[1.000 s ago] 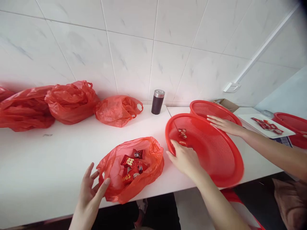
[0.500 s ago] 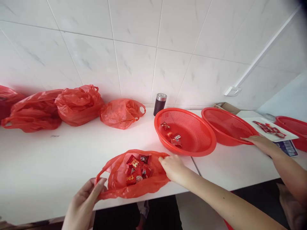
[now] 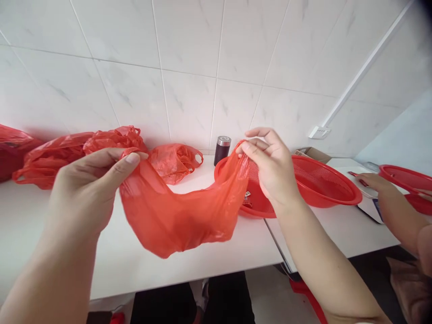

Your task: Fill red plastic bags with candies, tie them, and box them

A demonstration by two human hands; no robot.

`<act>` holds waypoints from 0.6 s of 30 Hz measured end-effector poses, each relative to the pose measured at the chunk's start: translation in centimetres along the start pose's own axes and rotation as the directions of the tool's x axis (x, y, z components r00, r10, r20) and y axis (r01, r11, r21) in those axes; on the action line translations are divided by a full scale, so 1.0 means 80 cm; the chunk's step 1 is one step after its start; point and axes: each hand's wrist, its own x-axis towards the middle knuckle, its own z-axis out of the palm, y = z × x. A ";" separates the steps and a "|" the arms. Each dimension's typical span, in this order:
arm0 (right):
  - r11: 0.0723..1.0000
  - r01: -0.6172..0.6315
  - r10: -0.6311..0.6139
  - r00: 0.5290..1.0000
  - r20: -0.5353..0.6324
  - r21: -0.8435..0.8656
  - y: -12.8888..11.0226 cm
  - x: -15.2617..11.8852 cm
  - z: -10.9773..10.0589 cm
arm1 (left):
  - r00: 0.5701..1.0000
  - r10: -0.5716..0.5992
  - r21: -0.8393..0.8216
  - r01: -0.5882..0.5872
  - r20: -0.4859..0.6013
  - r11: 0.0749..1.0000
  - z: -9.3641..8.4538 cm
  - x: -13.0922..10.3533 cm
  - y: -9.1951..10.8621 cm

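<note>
A red plastic bag hangs in the air above the white table, stretched between both my hands. My left hand pinches one handle at the left. My right hand pinches the other handle at the right, in front of a red mesh basket. The bag's contents are hidden from this side. A few small red wrapped candies lie in that basket, mostly behind my right hand.
Several filled red bags line the tiled wall at left, one more red bag near a dark flask. A second red basket stands right, a third basket far right. Another person's hand reaches there.
Both my hands took the bag's handles and lifted it off the table to chest height. Before that, the basket with candies was set flat beside the bag.
</note>
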 end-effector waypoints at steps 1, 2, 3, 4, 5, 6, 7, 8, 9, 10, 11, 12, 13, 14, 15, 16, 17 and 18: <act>1.000 0.004 -0.004 1.000 0.025 -0.003 -0.003 0.003 0.003 | 1.000 0.022 -0.008 -0.022 0.009 1.000 0.003 0.003 0.005; 1.000 0.001 0.000 0.998 0.068 -0.013 -0.005 0.007 0.006 | 0.999 0.036 -0.054 -0.034 0.040 0.998 0.005 0.007 0.006; 1.000 -0.007 0.010 0.993 0.121 -0.026 -0.007 0.010 0.009 | 0.994 0.033 -0.108 -0.021 0.104 0.994 0.007 0.012 0.006; 0.999 -0.010 0.016 0.986 0.166 -0.035 -0.008 0.013 0.012 | 0.980 0.011 -0.162 0.022 0.200 0.987 0.008 0.017 0.004; 0.999 -0.009 0.017 0.981 0.193 -0.041 -0.009 0.016 0.016 | 0.951 -0.016 -0.210 0.084 0.308 0.974 0.009 0.021 0.001; 0.999 0.001 0.008 0.980 0.201 -0.045 -0.010 0.019 0.021 | 0.911 -0.035 -0.234 0.143 0.410 0.962 0.010 0.025 -0.001; 0.998 0.021 -0.010 0.980 0.201 -0.052 -0.011 0.022 0.027 | 0.864 -0.055 -0.213 0.185 0.501 0.959 0.012 0.029 -0.004; 0.997 0.048 -0.033 0.976 0.215 -0.066 -0.011 0.024 0.034 | 0.815 -0.071 -0.162 0.198 0.575 0.967 0.014 0.030 -0.005; 0.994 0.075 -0.052 0.966 0.252 -0.085 -0.011 0.026 0.043 | 0.765 -0.082 -0.097 0.186 0.638 0.978 0.018 0.031 -0.006; 0.990 0.099 -0.065 0.951 0.303 -0.101 -0.010 0.027 0.053 | 0.710 -0.095 -0.029 0.160 0.698 0.987 0.022 0.031 -0.008; 0.987 0.123 -0.077 0.930 0.361 -0.107 -0.010 0.027 0.063 | 0.650 -0.112 0.036 0.129 0.752 0.991 0.028 0.030 -0.010; 0.985 0.143 -0.089 0.904 0.417 -0.101 -0.009 0.027 0.072 | 0.595 -0.134 0.087 0.107 0.793 0.990 0.034 0.028 -0.012; 0.983 0.163 -0.104 0.881 0.462 -0.088 -0.008 0.027 0.081 | 0.558 -0.158 0.124 0.100 0.815 0.987 0.039 0.027 -0.016; 0.980 0.184 -0.124 0.865 0.487 -0.078 -0.006 0.026 0.088 | 0.547 -0.184 0.152 0.104 0.816 0.983 0.045 0.026 -0.021; 0.975 0.208 -0.146 0.861 0.487 -0.074 -0.001 0.025 0.094 | 0.565 -0.214 0.177 0.121 0.797 0.977 0.049 0.025 -0.027; 0.971 0.227 -0.166 0.869 0.467 -0.078 0.005 0.024 0.097 | 0.598 -0.243 0.194 0.146 0.764 0.970 0.052 0.024 -0.033; 0.969 0.232 -0.173 0.886 0.430 -0.089 0.013 0.022 0.099 | 0.635 -0.267 0.198 0.180 0.725 0.964 0.054 0.024 -0.039; 0.971 0.218 -0.162 0.904 0.396 -0.102 0.024 0.020 0.099 | 0.659 -0.288 0.192 0.215 0.695 0.957 0.055 0.023 -0.044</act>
